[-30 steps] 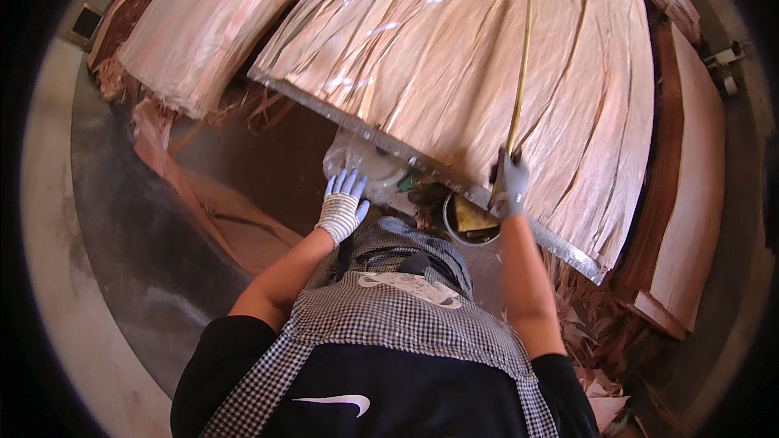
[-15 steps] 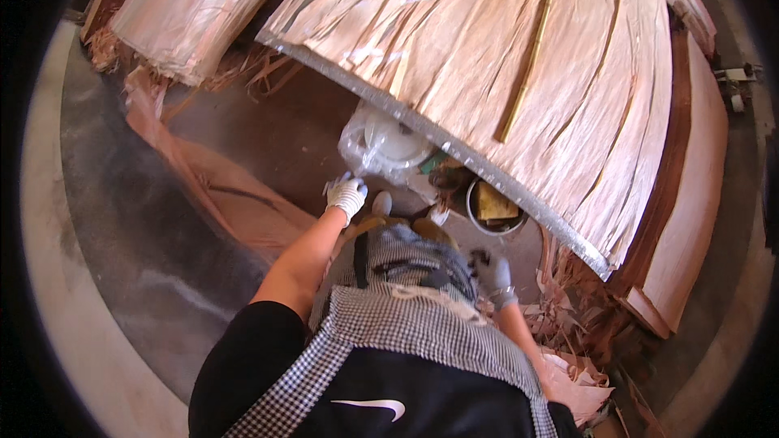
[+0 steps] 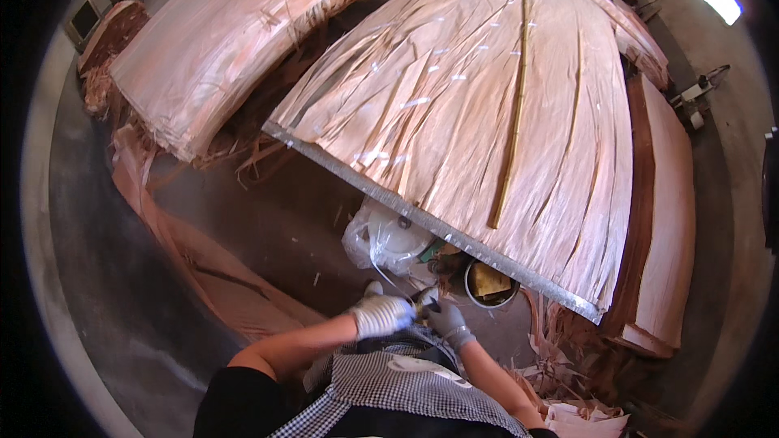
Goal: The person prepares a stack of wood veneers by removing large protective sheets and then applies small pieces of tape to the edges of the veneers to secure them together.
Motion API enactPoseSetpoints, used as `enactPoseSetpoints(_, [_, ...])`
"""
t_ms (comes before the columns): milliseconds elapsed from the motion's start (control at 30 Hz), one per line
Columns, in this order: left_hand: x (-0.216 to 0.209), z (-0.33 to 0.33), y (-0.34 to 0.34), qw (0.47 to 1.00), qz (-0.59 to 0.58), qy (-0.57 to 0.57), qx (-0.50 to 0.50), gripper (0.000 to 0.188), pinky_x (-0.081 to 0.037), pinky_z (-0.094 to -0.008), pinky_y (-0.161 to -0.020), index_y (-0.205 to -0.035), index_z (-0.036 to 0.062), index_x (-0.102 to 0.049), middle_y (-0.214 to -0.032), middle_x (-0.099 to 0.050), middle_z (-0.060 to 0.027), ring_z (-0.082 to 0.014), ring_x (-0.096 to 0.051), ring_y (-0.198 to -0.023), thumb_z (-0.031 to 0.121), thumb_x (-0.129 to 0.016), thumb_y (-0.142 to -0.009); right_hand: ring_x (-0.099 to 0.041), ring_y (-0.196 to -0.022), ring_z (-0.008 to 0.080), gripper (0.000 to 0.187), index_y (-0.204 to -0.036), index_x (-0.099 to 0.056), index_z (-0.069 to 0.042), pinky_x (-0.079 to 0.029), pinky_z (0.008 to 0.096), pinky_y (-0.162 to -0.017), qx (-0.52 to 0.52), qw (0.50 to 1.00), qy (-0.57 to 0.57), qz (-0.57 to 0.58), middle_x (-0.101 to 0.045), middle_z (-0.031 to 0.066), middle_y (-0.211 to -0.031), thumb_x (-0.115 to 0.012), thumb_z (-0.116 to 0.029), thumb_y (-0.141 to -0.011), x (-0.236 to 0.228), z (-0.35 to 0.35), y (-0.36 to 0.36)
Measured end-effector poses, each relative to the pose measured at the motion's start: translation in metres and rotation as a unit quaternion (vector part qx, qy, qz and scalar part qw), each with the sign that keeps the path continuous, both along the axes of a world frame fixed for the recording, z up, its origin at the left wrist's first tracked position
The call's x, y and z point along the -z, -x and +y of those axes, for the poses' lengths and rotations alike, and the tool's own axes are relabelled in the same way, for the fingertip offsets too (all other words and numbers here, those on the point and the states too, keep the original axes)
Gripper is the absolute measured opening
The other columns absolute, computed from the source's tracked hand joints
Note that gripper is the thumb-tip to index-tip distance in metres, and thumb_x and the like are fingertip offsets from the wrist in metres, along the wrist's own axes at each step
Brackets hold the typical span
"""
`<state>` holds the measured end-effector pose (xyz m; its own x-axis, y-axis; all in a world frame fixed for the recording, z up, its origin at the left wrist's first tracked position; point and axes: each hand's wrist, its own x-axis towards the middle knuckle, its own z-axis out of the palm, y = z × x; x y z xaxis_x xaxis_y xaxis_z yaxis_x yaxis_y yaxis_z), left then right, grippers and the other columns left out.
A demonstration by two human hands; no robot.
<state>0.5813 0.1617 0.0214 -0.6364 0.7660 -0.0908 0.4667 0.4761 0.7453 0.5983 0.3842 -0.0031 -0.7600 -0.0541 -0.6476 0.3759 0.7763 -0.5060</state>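
Observation:
My left hand (image 3: 381,315), in a white glove, is closed in front of my waist. My right hand (image 3: 446,321), in a grey glove, meets it from the right. Between them both hands pinch a small dark object (image 3: 427,302) that is too small to identify. Just beyond the hands lies a clear plastic bag (image 3: 381,239) on the floor. A round bucket (image 3: 489,284) with something yellowish inside stands to the right of it. Both sit under the metal edge of a table (image 3: 406,209) piled with thin wood veneer sheets (image 3: 487,113). A long narrow strip (image 3: 513,105) lies on the veneer.
A second veneer stack (image 3: 235,32) lies at the back left. Loose veneer sheets trail over the floor (image 3: 187,251) on my left. More stacked sheets (image 3: 669,219) and torn scraps (image 3: 568,357) are on the right. Bare concrete floor (image 3: 105,308) runs along the left.
My right hand has left the table edge and dropped to my waist. My left hand has pulled back from the plastic bag, and both hands now meet on a small object.

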Motion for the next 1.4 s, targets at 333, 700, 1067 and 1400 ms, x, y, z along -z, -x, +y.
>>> enactPoseSetpoints(333, [0.023, -0.047, 0.002, 0.937, -0.113, 0.317, -0.096, 0.031, -0.048, -0.0441, -0.087, -0.112, 0.0136, -0.070, -0.101, -0.070, -0.0137, -0.0298, -0.068, -0.091, 0.025, -0.050, -0.091, -0.054, -0.045, 0.0114, 0.017, -0.102, -0.061, 0.001, -0.042, 0.0237, -0.038, 0.321, 0.790, 0.517, -0.069, -0.066, 0.0060, -0.078, -0.057, -0.015, -0.096, -0.114, 0.014, 0.101])
enactPoseSetpoints(700, [-0.065, 0.039, 0.038, 0.987, -0.129, -0.086, 0.044, 0.037, -0.045, -0.0394, -0.094, -0.118, 0.0045, -0.062, -0.109, -0.065, -0.0180, -0.0304, -0.061, -0.101, 0.030, -0.060, -0.092, -0.061, -0.065, 0.0080, 0.022, -0.114, -0.064, -0.005, -0.049, 0.0228, -0.055, 0.131, 0.935, 0.303, -0.129, -0.067, 0.0029, -0.081, -0.060, -0.012, -0.094, -0.139, 0.031, 0.000])
enactPoseSetpoints(1067, [-0.066, 0.114, 0.040, 0.964, 0.253, 0.033, 0.068, 0.016, -0.041, -0.0464, -0.102, -0.092, 0.0127, -0.069, -0.070, -0.062, -0.0077, -0.0251, -0.063, -0.074, 0.017, -0.055, -0.085, -0.062, -0.059, 0.0114, 0.018, -0.100, -0.066, 0.000, -0.049, 0.0250, -0.051, 0.256, 0.929, 0.262, 0.039, -0.068, 0.0053, -0.074, -0.064, -0.016, -0.091, -0.069, 0.151, -0.061])
enactPoseSetpoints(1400, [-0.004, 0.117, 0.049, 0.897, 0.074, 0.423, 0.101, 0.032, -0.035, -0.0429, -0.104, -0.115, 0.0113, -0.065, -0.108, -0.067, -0.0173, -0.0279, -0.063, -0.102, 0.025, -0.055, -0.087, -0.063, -0.052, 0.0168, 0.009, -0.091, -0.066, -0.001, -0.050, 0.0299, -0.047, 0.372, 0.928, 0.020, 0.013, -0.067, 0.0100, -0.067, -0.059, -0.004, -0.087, 0.010, 0.263, -0.093])
